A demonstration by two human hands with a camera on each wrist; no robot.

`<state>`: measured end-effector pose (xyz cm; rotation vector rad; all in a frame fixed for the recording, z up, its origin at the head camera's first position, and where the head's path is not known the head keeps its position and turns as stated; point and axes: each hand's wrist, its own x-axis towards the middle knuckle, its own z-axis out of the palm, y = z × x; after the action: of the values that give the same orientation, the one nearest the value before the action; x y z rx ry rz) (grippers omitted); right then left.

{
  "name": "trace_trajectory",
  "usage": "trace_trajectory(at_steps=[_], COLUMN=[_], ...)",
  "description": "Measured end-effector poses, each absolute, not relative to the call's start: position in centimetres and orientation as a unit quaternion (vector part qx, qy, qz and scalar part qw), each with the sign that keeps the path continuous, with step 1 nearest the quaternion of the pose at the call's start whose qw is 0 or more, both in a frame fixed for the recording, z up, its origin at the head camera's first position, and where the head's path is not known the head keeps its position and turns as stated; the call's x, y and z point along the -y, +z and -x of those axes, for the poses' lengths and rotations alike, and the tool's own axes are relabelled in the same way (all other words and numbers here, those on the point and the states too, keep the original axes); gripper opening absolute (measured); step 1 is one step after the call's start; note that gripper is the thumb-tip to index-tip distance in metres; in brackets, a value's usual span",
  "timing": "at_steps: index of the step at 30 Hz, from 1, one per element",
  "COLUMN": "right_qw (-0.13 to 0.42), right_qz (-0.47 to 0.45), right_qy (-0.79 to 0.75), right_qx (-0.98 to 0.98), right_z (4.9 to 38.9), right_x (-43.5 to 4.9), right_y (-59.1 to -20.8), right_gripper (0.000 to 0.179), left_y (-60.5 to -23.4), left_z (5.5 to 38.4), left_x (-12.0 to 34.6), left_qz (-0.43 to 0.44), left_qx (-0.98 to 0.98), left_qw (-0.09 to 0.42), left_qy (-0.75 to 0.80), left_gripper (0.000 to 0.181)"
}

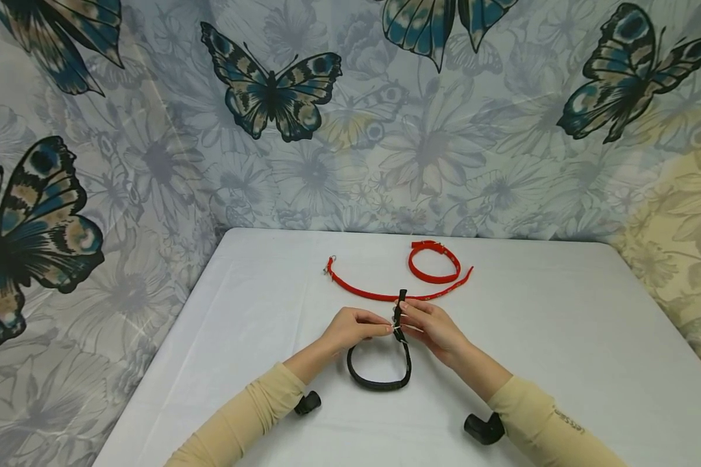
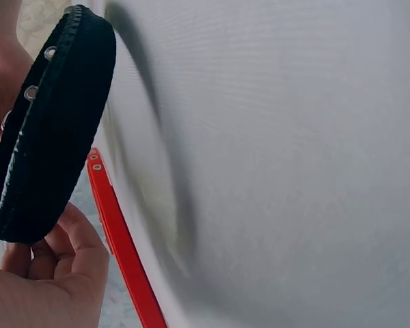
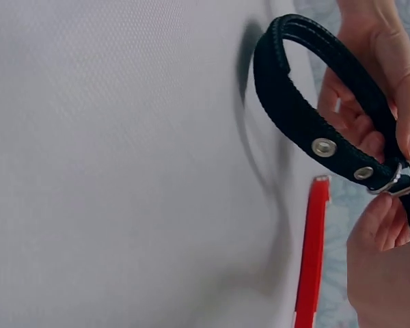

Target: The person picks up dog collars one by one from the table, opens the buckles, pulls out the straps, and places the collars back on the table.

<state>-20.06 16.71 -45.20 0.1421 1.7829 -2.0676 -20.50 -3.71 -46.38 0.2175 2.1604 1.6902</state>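
A black collar (image 1: pixel 380 386) is up in the air over the near part of the desk (image 1: pixel 257 279), bent round into a loop, with its shadow on the white cloth. The left hand (image 1: pixel 350 329) pinches it near the shiny metal buckle (image 3: pixel 403 184) with its fingers close together. The right hand (image 1: pixel 435 331) has its fingers closed on the same collar, on the other side of the buckle. Little round metal holes (image 3: pixel 324 147) run along the black band. The loop hangs down below both hands. Behind it, a long red collar (image 1: pixel 362 294) lies open in a curve, with metal bits at its left end. A second red collar (image 1: pixel 435 280) lies in a ring just beside it. Big butterflies (image 1: pixel 271 97) cover the cloth wall (image 1: pixel 321 175) at the back.
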Motion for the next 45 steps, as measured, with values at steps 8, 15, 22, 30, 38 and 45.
trace_trajectory(at_steps=[8, 15, 22, 30, 38, 45], right_qw=[0.199, 0.208, 0.224, 0.236, 0.238, 0.235], right_qz=[-0.079, -0.068, -0.054, -0.051, -0.048, -0.048], right_qy=[-0.77, -0.769, -0.76, -0.752, -0.748, -0.751], right_qx=[-0.6, -0.601, -0.607, -0.614, -0.618, -0.615], right_z=[20.1, 20.1, 19.9, 19.9, 19.8, 19.8], right_x=[-16.5, -16.5, -16.4, -16.3, -16.3, -16.4], right_y=[-45.4, -45.4, -45.5, -45.4, -45.4, -45.4], right_gripper=[0.047, 0.044, 0.04, 0.044, 0.045, 0.046], left_y=[-46.4, -46.8, -45.9, -45.5, -45.8, -46.4], left_z=[20.3, 20.6, 21.3, 22.3, 22.5, 22.0], left_x=[3.7, 3.7, 4.1, 4.5, 3.9, 3.5], left_qz=[-0.077, -0.054, -0.065, -0.073, -0.074, -0.057], left_qx=[-0.762, -0.757, -0.778, -0.78, -0.794, -0.797], left_qw=[0.174, 0.166, 0.202, 0.278, 0.283, 0.255], left_qy=[0.619, 0.629, 0.591, 0.555, 0.534, 0.544], left_gripper=[0.022, 0.024, 0.019, 0.022, 0.023, 0.023])
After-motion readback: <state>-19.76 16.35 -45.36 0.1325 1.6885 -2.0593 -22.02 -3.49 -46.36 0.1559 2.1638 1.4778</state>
